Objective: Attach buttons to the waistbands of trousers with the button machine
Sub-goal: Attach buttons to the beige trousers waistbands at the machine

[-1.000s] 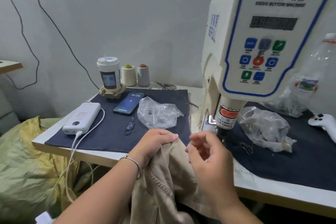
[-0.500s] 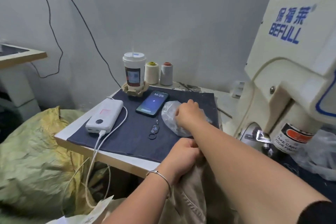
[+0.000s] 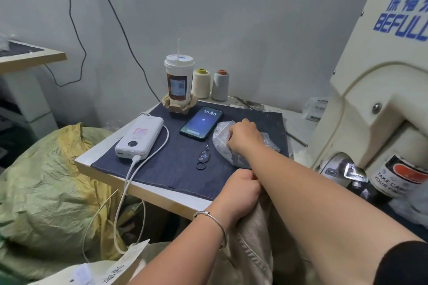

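The button machine (image 3: 379, 104) is positioned at the right of the bench (image 3: 148, 188), which is covered by a dark cloth (image 3: 176, 162). The beige trousers (image 3: 252, 245) are hung over the near bench edge, their upper fabric clenched in the left hand (image 3: 240, 190). The right hand (image 3: 243, 137) is extended across into a clear plastic bag (image 3: 222, 143) beside the phone (image 3: 202, 123); whether its grip is closed on anything cannot be determined.
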{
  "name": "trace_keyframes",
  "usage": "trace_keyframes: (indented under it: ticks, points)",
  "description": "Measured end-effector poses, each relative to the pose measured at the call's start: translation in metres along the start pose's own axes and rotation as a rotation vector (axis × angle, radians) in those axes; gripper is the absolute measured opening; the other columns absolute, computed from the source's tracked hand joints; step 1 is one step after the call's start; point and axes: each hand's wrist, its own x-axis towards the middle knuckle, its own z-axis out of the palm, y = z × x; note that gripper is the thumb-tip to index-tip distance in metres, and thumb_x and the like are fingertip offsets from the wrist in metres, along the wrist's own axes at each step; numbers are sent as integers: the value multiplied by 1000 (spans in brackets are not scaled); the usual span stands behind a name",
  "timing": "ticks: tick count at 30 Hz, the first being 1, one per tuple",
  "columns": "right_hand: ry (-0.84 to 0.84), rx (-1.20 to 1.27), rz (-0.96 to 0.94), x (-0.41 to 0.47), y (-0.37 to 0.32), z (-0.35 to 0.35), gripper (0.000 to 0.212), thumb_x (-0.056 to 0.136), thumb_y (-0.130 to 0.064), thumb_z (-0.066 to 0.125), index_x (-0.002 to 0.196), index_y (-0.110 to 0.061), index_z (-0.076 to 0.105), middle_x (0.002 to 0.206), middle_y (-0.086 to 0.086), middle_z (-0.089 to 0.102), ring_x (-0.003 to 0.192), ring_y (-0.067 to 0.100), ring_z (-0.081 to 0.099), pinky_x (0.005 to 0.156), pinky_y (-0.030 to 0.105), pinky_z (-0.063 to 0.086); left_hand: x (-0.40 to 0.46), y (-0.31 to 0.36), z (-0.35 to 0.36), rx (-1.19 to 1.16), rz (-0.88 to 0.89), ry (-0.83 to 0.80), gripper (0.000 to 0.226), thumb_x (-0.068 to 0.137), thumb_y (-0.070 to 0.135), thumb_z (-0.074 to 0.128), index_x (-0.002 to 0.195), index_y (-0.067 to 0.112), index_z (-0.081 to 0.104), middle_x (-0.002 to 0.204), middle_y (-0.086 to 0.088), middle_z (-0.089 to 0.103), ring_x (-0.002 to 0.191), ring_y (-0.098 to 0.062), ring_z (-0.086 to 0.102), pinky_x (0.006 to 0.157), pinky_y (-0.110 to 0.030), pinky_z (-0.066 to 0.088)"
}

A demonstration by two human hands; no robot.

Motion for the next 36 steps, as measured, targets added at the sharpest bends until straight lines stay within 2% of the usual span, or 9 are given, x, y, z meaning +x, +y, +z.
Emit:
trace_keyframes:
  ticks: [3, 7, 12, 17, 23, 29, 31, 33, 36]
  points:
    - [36, 9, -26, -1, -1, 0, 30, 81, -15, 66, 111, -19, 67, 119, 4, 46, 120, 26, 39, 74, 30, 37, 1, -1, -1, 33, -6, -5, 19, 85, 2, 54, 86, -1, 72, 86, -12, 71, 83, -18, 58, 87, -41, 52]
    - [81, 19, -56, -5, -1, 0, 22, 81, -17, 66, 102, -19, 71, 115, 2, 47, 117, 24, 40, 69, 32, 41, 2, -2, -2, 93, 4, 2, 19, 83, 8, 53, 83, 4, 71, 82, -11, 71, 79, -16, 57, 79, -36, 50]
    - [111, 62, -97, -8, 0, 1, 15, 84, -15, 62, 93, -20, 72, 112, 2, 47, 114, 23, 41, 71, 33, 43, 3, -3, 0, 117, 18, 5, 20, 84, 8, 54, 86, 9, 74, 91, -9, 75, 85, -17, 62, 90, -42, 52]
    - [69, 53, -74, -6, 1, 2, 16, 82, -14, 63, 94, -21, 72, 113, 2, 48, 117, 24, 39, 69, 33, 42, 3, -3, -1, 130, 20, -3, 19, 85, 7, 54, 82, 10, 73, 78, 3, 70, 78, -12, 59, 80, -32, 50]
    - [101, 68, -72, -6, 0, 1, 16, 84, -14, 60, 94, -19, 71, 114, 3, 46, 117, 24, 39, 71, 33, 43, 1, 0, -1, 141, 14, 9, 18, 85, 3, 54, 83, 3, 72, 78, -7, 67, 76, -14, 54, 77, -31, 47]
    - [179, 156, -27, -25, 12, -8, 11, 88, -19, 61, 79, -22, 66, 116, 3, 45, 118, 22, 36, 75, 32, 41, -4, 3, 5, 100, 8, -13, 19, 87, -3, 56, 93, -4, 73, 101, -23, 72, 87, -19, 59, 93, -41, 51]
    - [216, 241, -11, -37, 17, -14, 11, 88, -20, 62, 79, -22, 68, 118, 2, 46, 117, 22, 36, 75, 31, 40, -6, 6, 6, 78, 10, -23, 20, 87, -4, 57, 90, 1, 76, 100, -20, 74, 89, -19, 63, 95, -39, 51]
    - [268, 354, -6, -55, 20, -21, 11, 87, -19, 62, 79, -21, 69, 116, 1, 47, 115, 22, 37, 77, 28, 37, -6, 9, 7, 73, 6, -20, 23, 86, -5, 57, 82, 7, 76, 86, -11, 74, 82, -15, 62, 86, -32, 52]
    - [323, 510, -9, -96, 24, -32, 11, 84, -18, 64, 75, -21, 68, 109, -2, 45, 111, 21, 40, 78, 24, 33, -9, 12, 8, 106, -18, 28, 42, 85, -10, 52, 56, 16, 68, 56, 8, 63, 58, -2, 54, 60, -14, 44]
